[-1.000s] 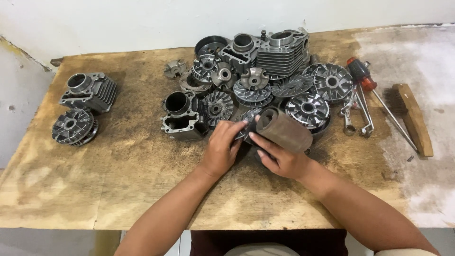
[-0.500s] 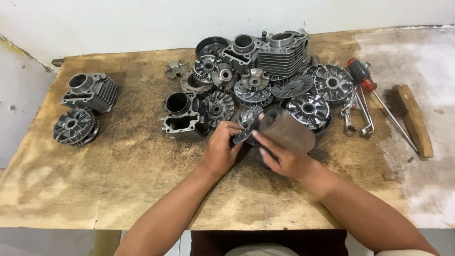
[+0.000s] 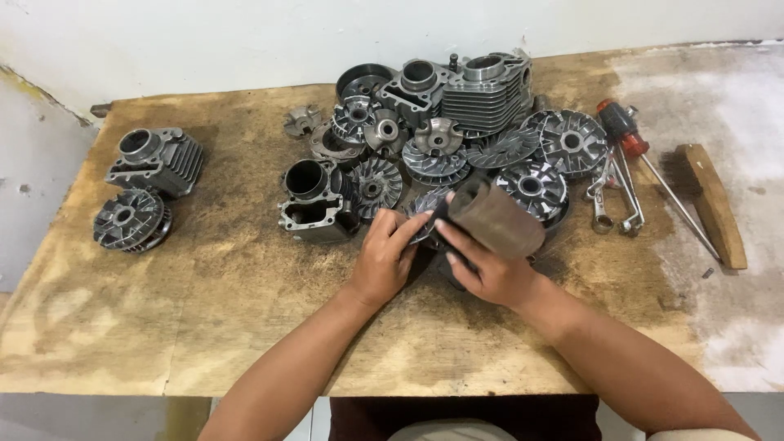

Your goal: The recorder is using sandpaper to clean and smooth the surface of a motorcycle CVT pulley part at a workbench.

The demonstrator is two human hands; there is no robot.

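My left hand (image 3: 385, 255) grips a finned round metal pulley part (image 3: 426, 214) at the middle of the wooden table (image 3: 204, 327). My right hand (image 3: 482, 268) holds a folded brown sheet of sandpaper (image 3: 494, 219) pressed against that part. Most of the part is hidden under my fingers and the sandpaper. Just behind my hands lies a pile of grey engine parts: a cylinder block (image 3: 314, 200), a finned disc (image 3: 376, 186) and another shiny finned disc (image 3: 531, 186).
A large finned cylinder (image 3: 486, 91) stands at the back of the pile. At the left lie a separate cylinder (image 3: 155, 159) and a finned disc (image 3: 129, 220). At the right lie wrenches (image 3: 612, 200), a red-handled screwdriver (image 3: 625, 135) and a wooden brush (image 3: 714, 204).
My hands have stayed in place at the middle of the table. The sandpaper in my right hand has shifted slightly over the part.
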